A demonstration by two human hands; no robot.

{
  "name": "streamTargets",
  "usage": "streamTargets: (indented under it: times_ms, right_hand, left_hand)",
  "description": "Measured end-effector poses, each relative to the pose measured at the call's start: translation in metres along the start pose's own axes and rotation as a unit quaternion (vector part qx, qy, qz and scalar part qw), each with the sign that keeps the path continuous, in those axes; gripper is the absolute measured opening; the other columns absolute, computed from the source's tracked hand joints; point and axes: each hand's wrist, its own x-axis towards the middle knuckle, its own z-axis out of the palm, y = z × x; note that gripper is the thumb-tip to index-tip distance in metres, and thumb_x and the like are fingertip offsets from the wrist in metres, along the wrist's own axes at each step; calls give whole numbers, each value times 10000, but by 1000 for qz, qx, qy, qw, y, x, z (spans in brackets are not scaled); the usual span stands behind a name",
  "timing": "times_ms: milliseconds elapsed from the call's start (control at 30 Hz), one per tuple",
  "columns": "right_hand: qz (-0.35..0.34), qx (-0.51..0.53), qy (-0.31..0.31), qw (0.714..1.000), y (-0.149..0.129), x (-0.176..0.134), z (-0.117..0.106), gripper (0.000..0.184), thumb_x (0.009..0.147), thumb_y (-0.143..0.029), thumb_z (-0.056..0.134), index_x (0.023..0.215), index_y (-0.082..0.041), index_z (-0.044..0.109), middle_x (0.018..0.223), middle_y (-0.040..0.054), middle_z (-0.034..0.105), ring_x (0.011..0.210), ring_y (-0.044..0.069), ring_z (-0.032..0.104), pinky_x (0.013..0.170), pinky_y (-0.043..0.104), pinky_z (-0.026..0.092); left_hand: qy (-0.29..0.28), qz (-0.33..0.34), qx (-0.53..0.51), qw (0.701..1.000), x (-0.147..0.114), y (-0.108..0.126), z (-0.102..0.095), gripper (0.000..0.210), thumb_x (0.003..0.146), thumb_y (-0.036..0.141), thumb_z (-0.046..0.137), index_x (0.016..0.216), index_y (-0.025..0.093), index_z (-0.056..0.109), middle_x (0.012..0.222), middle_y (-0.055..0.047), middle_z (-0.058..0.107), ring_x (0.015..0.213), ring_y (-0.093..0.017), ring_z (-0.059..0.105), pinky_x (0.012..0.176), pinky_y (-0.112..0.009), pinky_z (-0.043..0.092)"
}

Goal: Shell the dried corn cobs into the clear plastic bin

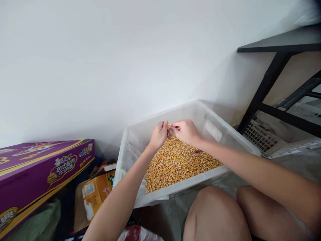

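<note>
My left hand (159,135) is closed around a small bunch of yellow corn kernels (169,126) that shows at its fingertips. Beside it, my right hand (186,131) has its fingers pinched together against the kernels; what they grip is too small to make out. Both hands are above a heap of loose corn kernels (175,167) in a translucent white plastic bin (188,187). A small dark reddish thing (198,151) lies on the corn, partly behind my right forearm.
A purple printed box (47,174) and an orange package (96,192) are left of the bin. At the right stand a black-framed table (278,47) and a white slotted basket (262,134). The white wall (125,60) rises behind the bin, with my knees in front.
</note>
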Motion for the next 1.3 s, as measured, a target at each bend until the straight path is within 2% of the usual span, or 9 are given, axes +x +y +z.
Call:
streamTargets:
  times_ms: [133,333,500,667,767,967,1033,1200,1300]
  right_hand:
    - [-19,-51,27,998,1,1,-2,163,809,-292,633,753,-205,759,718,55,725,722,201,642,673,287,441]
    - [3,18,-13,1000,21,13,-7,156,805,-282,615,769,-179,727,726,45,718,690,189,648,650,291,480]
    - [-11,33,2,999,23,15,-10,102,729,-211,665,820,-184,702,860,49,722,786,181,660,719,293,506]
    - [-25,-16,-5,1000,9,9,-9,167,742,-345,692,764,-180,681,751,37,702,675,163,638,658,288,495]
    - [-10,8,-3,1000,10,10,-8,195,734,-355,702,795,-170,685,787,56,715,731,176,652,677,283,496]
    - [41,69,-122,989,19,14,-7,223,818,-309,554,788,-162,718,739,51,725,672,169,654,591,250,468]
    - [55,61,-111,990,20,13,-5,205,798,-292,561,788,-157,715,720,48,723,649,165,649,556,237,452]
    - [69,-4,-15,998,19,8,3,125,735,-233,584,727,-161,685,676,40,712,602,154,630,521,218,428]
    - [49,-43,-19,998,17,6,4,169,746,-227,550,669,-162,686,620,23,690,571,144,614,505,216,404]
  left_hand:
    - [-16,-8,-11,1000,-2,4,0,415,906,567,410,772,181,482,633,9,548,503,-96,558,496,-219,479]
    - [-53,-25,-38,998,-1,3,-1,405,902,552,434,795,167,504,658,-4,554,557,-110,588,517,-232,508]
    - [-28,-42,-29,998,1,0,-2,401,895,550,453,801,164,508,654,-3,553,544,-110,587,500,-230,506]
    - [-32,-34,-23,999,0,-1,0,400,885,542,477,773,161,525,628,-3,561,527,-116,599,520,-238,510]
    - [-21,-16,-7,1000,-2,0,3,389,894,526,467,761,166,532,621,-6,567,523,-115,595,516,-226,493]
    - [-16,7,79,997,-8,3,6,407,920,516,408,753,173,551,587,-8,594,526,-120,594,541,-221,452]
    - [-16,10,102,995,-9,3,8,406,920,514,404,750,177,553,583,-8,599,531,-127,599,537,-224,442]
    - [-24,-3,116,993,-6,1,17,413,931,483,388,704,179,551,528,-7,586,497,-128,577,520,-227,426]
    - [-38,-48,73,995,-3,-5,21,406,935,464,392,703,170,551,518,-4,576,457,-122,570,489,-225,429]
